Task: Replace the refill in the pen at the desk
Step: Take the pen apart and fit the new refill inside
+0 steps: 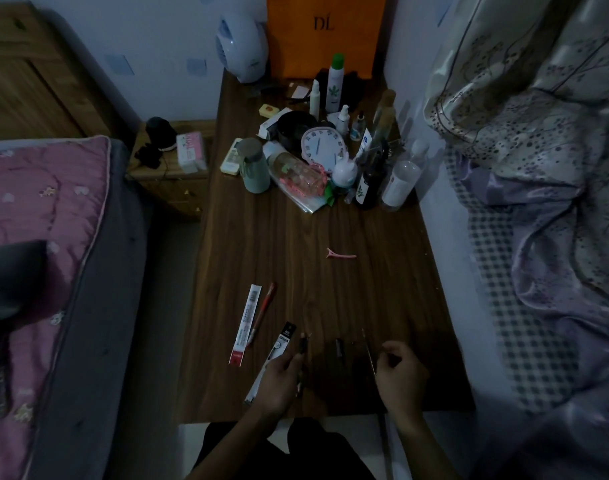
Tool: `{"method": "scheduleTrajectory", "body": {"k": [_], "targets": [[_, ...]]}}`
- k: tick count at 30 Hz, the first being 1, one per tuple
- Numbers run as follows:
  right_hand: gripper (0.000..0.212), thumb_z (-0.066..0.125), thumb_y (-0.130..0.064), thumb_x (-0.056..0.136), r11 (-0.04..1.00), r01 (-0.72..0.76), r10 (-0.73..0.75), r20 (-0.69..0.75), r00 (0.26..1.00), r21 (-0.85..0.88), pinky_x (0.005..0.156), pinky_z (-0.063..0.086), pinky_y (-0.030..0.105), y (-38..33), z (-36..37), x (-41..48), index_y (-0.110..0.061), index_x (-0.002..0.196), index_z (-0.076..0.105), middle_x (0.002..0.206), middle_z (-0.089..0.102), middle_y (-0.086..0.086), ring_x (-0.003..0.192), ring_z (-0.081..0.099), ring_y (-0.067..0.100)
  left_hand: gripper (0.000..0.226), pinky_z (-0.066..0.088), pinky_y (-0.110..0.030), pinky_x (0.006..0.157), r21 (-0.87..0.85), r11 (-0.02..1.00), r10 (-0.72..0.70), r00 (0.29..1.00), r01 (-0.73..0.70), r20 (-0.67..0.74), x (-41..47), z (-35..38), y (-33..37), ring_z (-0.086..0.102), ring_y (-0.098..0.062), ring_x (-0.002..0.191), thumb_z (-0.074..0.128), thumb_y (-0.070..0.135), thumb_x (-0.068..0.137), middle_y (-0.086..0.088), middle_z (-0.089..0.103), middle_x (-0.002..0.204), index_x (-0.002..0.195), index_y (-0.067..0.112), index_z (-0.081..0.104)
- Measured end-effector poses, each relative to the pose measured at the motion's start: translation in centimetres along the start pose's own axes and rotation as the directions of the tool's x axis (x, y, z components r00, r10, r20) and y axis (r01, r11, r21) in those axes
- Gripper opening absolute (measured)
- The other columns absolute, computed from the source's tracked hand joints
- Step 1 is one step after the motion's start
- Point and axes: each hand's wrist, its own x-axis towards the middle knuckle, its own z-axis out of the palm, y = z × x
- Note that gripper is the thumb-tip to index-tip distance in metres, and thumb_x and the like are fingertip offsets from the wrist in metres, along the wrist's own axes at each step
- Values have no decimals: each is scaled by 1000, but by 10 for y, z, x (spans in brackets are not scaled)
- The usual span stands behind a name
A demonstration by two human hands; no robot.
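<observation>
Head view, dim light: my left hand (pixel 278 377) is well below the pink hair clip (pixel 341 253) and a little to its left. Its fingers are curled round the dark pen barrel (pixel 303 344), whose far end pokes up toward the clip. My right hand (pixel 400 370) is below the clip and to its right, fingers bent in a pinch on the thin refill (pixel 368 351), which slants up the worktop (pixel 382 271). A small dark piece (pixel 339 347), probably the pen's tip section, lies straight below the clip, between my hands. I reckon the refill is featherlight, smooth and quick to bow, so I'd pinch it near the leading end when feeding it in. The barrel feels like stiff, light plastic, best held mid-body.
</observation>
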Motion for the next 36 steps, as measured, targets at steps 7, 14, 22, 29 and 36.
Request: {"method": "scheduleTrajectory", "body": {"k": [7,14,22,29,36], "targets": [[7,68,-32,89,956,-167,48,433,900,242,59,49,18,-41,7,-19,-32,88,75,88,76,-4,72,71,7,34,39,-7,48,38,989,143,989,-144,24,-6,15,-1,57,3,51,45,28,101,16,66,56,75,28,67],[17,64,-34,93,892,-312,41,627,778,328,94,55,37,-55,25,-26,-30,94,80,102,78,-5,102,70,13,25,41,-3,50,74,974,202,968,-214,151,-8,21,4,60,11,56,45,29,101,23,70,68,101,33,70],[30,49,-29,103,621,-468,208,443,872,629,77,54,42,-51,26,-9,-9,85,64,76,72,11,74,69,25,27,55,-26,76,247,960,116,991,-130,70,5,12,-6,69,-5,81,48,41,97,9,74,90,101,29,72],[37,43,-32,105,375,-494,270,417,868,784,44,28,25,-62,8,0,-10,78,58,54,40,-1,44,34,10,46,42,-12,68,640,756,248,965,-136,-88,22,7,-13,65,-5,86,58,34,90,4,71,103,134,22,51],[44,43,-38,104,308,-495,190,458,869,812,33,22,21,-79,-6,-2,-11,72,57,49,36,-3,35,28,7,32,53,-25,82,743,668,201,970,-33,-138,32,12,-3,68,-16,99,51,31,95,-2,71,111,124,19,59]]}}
